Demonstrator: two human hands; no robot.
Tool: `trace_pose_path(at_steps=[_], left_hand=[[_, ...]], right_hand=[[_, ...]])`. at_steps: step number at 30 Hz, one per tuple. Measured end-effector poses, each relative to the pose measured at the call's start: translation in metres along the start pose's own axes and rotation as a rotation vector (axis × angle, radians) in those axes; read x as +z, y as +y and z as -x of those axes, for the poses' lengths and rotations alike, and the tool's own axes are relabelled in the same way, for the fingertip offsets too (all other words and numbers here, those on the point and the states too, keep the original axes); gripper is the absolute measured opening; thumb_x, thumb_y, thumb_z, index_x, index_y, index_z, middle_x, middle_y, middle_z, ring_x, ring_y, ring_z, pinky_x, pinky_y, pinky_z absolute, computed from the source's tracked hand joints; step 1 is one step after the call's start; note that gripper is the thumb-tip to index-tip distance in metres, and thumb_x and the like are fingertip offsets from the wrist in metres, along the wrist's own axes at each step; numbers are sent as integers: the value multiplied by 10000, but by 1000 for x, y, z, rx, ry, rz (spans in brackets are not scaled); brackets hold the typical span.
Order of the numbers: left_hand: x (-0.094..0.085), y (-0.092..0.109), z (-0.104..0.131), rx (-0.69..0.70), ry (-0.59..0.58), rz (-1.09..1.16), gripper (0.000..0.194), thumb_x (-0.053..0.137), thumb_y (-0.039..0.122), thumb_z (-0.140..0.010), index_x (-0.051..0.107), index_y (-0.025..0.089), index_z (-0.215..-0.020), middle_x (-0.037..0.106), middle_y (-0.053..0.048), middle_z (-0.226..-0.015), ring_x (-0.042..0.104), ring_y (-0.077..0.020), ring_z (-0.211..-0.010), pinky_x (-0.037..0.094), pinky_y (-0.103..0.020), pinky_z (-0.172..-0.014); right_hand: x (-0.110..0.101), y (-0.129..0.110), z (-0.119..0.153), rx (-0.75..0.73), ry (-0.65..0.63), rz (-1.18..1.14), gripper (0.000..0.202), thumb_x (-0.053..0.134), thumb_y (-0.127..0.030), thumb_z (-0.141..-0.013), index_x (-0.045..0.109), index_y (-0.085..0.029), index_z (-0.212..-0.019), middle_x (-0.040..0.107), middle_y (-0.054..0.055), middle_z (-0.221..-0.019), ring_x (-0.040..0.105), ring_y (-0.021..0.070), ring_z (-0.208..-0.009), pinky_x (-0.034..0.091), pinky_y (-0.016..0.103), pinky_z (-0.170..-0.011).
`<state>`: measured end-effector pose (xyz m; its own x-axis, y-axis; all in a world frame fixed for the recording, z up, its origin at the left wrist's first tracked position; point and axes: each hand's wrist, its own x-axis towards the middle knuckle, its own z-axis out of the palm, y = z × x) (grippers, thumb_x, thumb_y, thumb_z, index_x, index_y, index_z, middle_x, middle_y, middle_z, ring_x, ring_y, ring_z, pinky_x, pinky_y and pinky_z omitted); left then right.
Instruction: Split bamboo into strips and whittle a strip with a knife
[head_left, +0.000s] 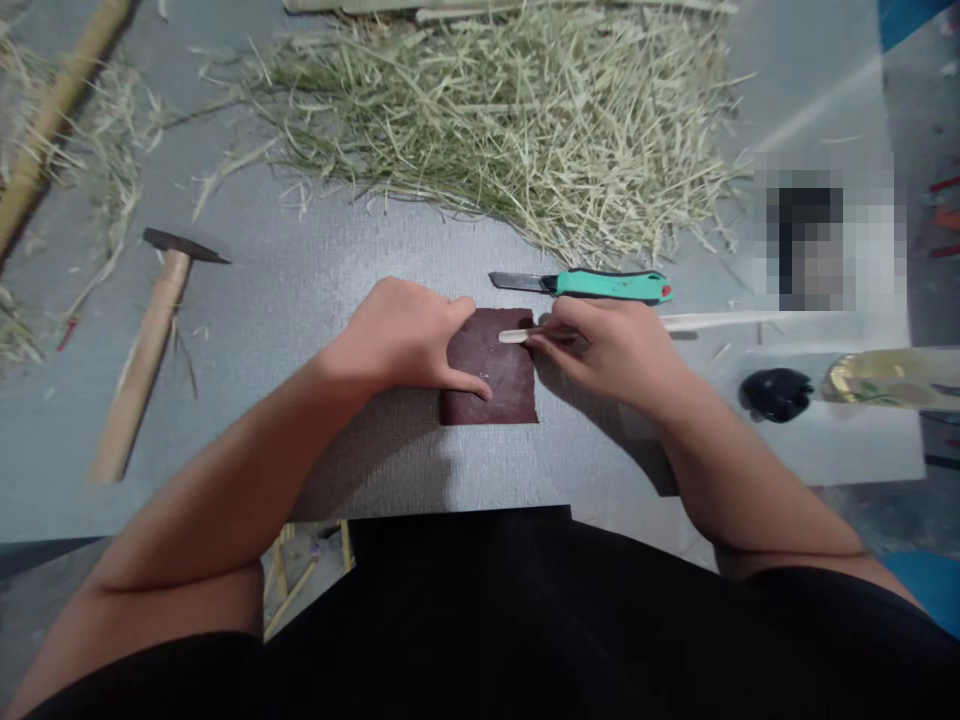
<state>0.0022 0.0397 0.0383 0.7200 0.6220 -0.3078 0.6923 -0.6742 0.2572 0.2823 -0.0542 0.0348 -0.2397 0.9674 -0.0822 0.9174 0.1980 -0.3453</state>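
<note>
At far left on the counter (322,240), a bamboo pole (56,125) slants beside loose straw (116,185). Next, a hammer (154,350), wooden handle toward you, head away. Your left hand (405,335) is spread, thumb and fingers apart, resting on the dark red sheet (506,382), which lies flat between your hands, near the front edge. Beyond it, a big heap of cut straw (487,130). Pale strip (514,337): tip over the sheet's upper right, can't tell if touching. Green-handled utility knife (611,286) just past, blade out, pointing left. Your right hand (611,340) has the strip pinched between thumb and fingers. Further right, a black object (776,394), then a yellowish bottle (885,378), cut by the frame edge.
</note>
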Motion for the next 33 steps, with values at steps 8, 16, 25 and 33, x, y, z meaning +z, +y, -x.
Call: trace_pose_path(at_steps=[8,16,25,33], left_hand=[[4,-1,-2,21,27,27,933,680,1045,-695,773,215,-1112,759,-122,-829,707,-280,-903,387,-347,-819],[8,-4,-2,42,49,0,975,647,1091,-659,761,212,-1066,781,-116,-835,694,-245,-815,354,-336,-764],[6,-1,-3,-14,-29,-33,1048,618,1117,-646,759,209,-1149,786,-131,-867,700,-261,-836,357,-337,-788],[3,2,-1,-14,-10,-22,1021,664,1084,-656,760,199,-1156,788,-132,-882,730,-294,-914,382,-355,-837]], right_hand=[[-2,-2,3,-35,-80,41,480,465,-595,-1137,680,-190,-995,697,75,-888,495,133,-720,212,320,-722],[-1,-17,7,48,-89,175,483,421,-583,-1162,676,-195,-1028,695,53,-878,337,110,-639,113,340,-705],[-14,-2,4,-25,-70,84,403,552,-555,-1112,675,-187,-1005,708,67,-967,572,161,-854,275,312,-778],[4,2,-1,-123,105,147,285,654,-465,-1078,668,-186,-1024,727,60,-1047,623,184,-983,328,343,-890]])
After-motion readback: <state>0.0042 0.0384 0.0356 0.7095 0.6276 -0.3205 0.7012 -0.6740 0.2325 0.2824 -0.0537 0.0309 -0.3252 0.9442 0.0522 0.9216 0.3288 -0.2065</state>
